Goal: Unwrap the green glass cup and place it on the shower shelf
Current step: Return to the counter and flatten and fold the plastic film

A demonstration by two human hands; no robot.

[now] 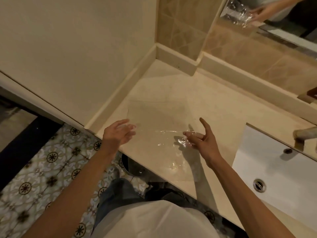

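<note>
While both hands (118,133) (202,140) spread clear wrap (164,134), countertop (214,107), no legible writing

No readable text, labels, brands, numbers or signs anywhere.

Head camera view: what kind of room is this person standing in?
Most likely a bathroom. A white sink with a drain is set into a beige counter, a mirror hangs on the tiled wall above it, and the floor has patterned tiles.
</note>
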